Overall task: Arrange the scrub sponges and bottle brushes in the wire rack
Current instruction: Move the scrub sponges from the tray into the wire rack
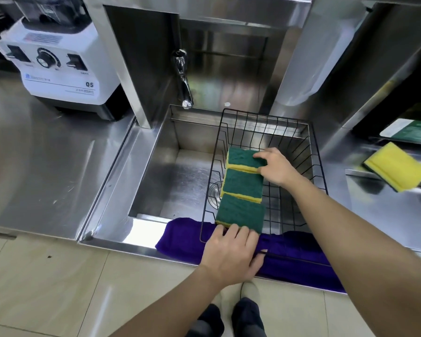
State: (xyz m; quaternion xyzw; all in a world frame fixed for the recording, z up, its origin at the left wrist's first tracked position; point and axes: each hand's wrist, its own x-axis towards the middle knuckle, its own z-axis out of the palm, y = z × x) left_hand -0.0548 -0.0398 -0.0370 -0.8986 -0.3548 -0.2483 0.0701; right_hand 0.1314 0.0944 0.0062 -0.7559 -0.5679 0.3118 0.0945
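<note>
A black wire rack (317,166) sits across the right side of the steel sink. Three green-and-yellow scrub sponges lie in a row along its left side, green face up: a far one (242,158), a middle one (243,184) and a near one (241,214). My right hand (275,167) grips the right edge of the far sponge. My left hand (231,254) rests on the rack's near rim, its fingertips touching the near sponge. Another sponge (396,166), yellow side up, lies on the counter at the right. No bottle brush is visible.
A purple cloth (180,237) drapes over the sink's front edge under the rack. The tap (184,81) stands behind the sink (156,166). A white blender base (56,64) stands on the left counter. My feet show on the tiled floor below.
</note>
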